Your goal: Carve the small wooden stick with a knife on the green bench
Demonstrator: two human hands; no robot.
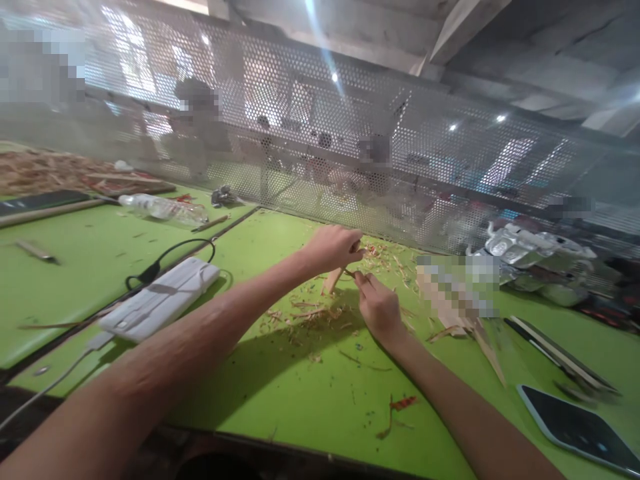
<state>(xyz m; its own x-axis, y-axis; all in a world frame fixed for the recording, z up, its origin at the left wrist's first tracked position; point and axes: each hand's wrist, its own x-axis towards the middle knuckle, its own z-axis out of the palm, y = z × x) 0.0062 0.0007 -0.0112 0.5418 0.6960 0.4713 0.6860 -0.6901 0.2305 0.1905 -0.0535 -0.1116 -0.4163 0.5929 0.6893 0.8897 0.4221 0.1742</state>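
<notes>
My left hand (335, 247) is closed around the top of a pale wooden piece (331, 280), which slants down to the green table (300, 393). Lower and to the right, my right hand (379, 308) is closed on a thin dark tool (349, 272). The tool points left at the wood; its grip is hidden in my fingers, and I cannot make out whether it is a knife or a chisel. Curled wood shavings (305, 312) lie scattered beneath and around both hands.
A white power bank (163, 297) with cables lies left of my left forearm. Farther back is a plastic bottle (165, 209). On the right are pale wood pieces (440, 293), long thin tools (555, 357) and a phone (580, 427). A perforated metal screen (310, 133) borders the far edge.
</notes>
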